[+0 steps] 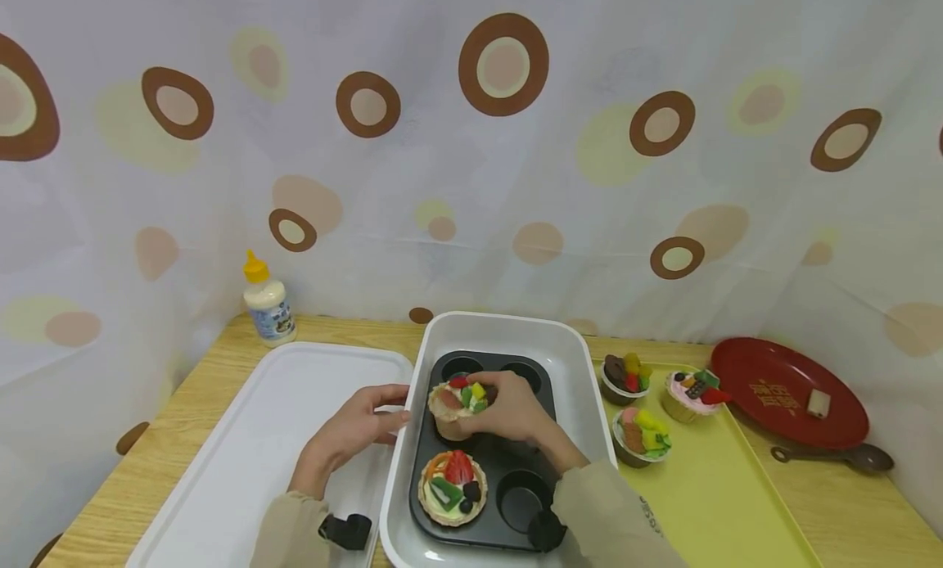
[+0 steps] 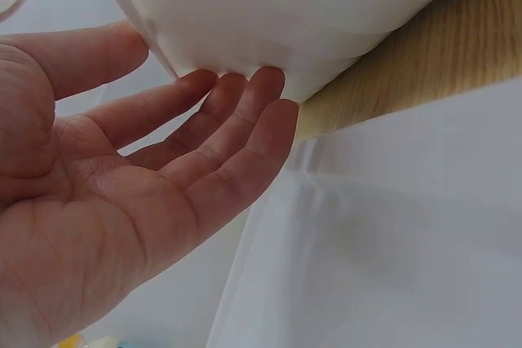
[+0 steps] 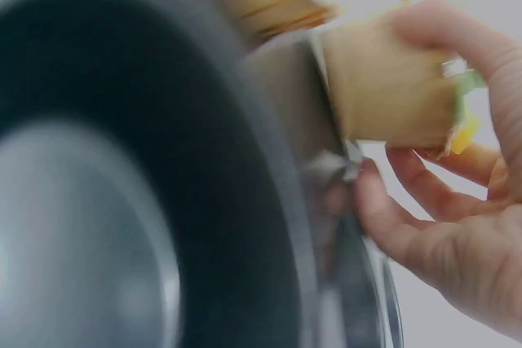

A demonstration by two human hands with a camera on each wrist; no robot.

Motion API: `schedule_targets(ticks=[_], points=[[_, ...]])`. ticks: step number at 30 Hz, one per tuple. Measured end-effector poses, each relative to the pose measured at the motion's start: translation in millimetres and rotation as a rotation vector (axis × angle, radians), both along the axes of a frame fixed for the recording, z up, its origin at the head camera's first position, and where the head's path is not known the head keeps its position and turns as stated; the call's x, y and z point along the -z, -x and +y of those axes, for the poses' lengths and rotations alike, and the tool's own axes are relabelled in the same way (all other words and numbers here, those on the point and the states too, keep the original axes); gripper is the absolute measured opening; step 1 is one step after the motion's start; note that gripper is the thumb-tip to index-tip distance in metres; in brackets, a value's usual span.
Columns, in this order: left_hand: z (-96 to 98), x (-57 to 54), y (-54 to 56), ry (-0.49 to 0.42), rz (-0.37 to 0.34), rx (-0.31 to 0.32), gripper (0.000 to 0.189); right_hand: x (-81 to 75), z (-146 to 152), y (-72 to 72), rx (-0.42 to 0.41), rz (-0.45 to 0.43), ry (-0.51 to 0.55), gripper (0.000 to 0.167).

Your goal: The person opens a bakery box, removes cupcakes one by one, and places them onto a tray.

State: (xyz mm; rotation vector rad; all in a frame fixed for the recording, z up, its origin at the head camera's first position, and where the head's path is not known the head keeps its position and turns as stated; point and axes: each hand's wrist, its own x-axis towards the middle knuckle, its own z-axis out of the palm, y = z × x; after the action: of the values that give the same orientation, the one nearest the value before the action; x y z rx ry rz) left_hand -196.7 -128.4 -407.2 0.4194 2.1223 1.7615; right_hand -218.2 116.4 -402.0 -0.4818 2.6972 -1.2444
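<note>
My right hand point(image 1: 511, 406) pinches a fruit-topped cupcake point(image 1: 447, 425), thumb and fingers about its pale side. The cupcake is above the middle left of the dark muffin pan point(image 1: 486, 447), its base close to the pan in the right wrist view. A fruit-topped tart point(image 1: 453, 488) sits in the pan's near left cup. Around the pan stands a deep white tub point(image 1: 401, 470). Against the tub's left outer wall rest the fingertips of my left hand point(image 1: 352, 430), with the thumb at its rim.
A flat white tray point(image 1: 243, 445) lies left, with a yellow-capped bottle point(image 1: 270, 306) behind it. On the right, a yellow tray point(image 1: 707, 486) bears three cupcakes point(image 1: 639, 437). Beyond it are a red plate point(image 1: 818, 363) with a small pale block, and a dark spoon point(image 1: 869, 457).
</note>
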Motion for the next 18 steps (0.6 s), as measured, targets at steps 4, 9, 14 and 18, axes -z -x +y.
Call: schedule_targets(ticks=[4,9,14,18], points=[[-0.8,-0.8,0.1,0.0,0.001,0.002,0.05,-5.6,1,0.2,0.054,-0.081,0.144,0.059],[-1.5,-0.8,0.5,0.002,-0.002,-0.004,0.049,-9.8,0,-0.2,0.052,-0.157,0.21,0.049],[-1.6,0.4,1.5,-0.003,-0.009,-0.008,0.049,-12.3,1,0.0,0.063,-0.192,0.254,0.049],[-1.1,0.8,1.3,0.004,-0.007,-0.009,0.048,-12.5,0,-0.7,0.066,-0.19,0.243,0.048]])
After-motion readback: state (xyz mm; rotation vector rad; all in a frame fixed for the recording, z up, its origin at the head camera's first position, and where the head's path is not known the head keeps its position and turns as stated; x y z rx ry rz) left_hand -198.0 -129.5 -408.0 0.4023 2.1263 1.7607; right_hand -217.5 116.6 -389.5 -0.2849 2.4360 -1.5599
